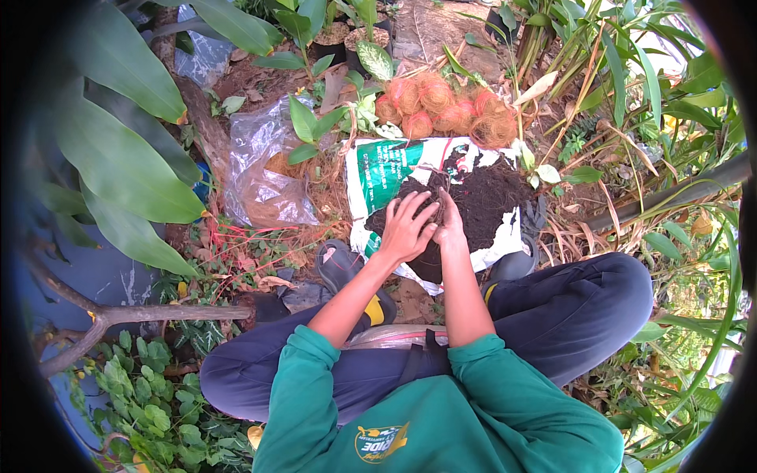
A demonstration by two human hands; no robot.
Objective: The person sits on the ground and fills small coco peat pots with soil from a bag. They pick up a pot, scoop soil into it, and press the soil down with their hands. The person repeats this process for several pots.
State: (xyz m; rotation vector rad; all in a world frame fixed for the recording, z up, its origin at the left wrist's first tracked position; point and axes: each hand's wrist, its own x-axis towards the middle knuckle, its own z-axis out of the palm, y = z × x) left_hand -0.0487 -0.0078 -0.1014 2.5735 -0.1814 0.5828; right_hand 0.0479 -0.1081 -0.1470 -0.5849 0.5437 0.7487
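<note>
Dark, crumbly soil (pixel 491 195) is heaped on a flattened white and green printed plastic sack (pixel 378 165) before me. Over the heap, my left hand (pixel 408 227) curves its slightly spread fingers against a dark clump of soil (pixel 436 182) with thin roots or fibres in it. My right hand (pixel 451 217) cups the clump from the other side, fingers pointing away from me. The two hands almost meet at the thumbs. Most of the clump's near side is hidden behind the fingers.
Several brown fibre balls wrapped in red string (pixel 437 103) lie beyond the sack. Left of it are a clear plastic bag with brown fibre (pixel 266 171) and loose red string (pixel 236 236). Potted plants (pixel 366 41) stand behind; a cut branch (pixel 171 312) juts in from the left.
</note>
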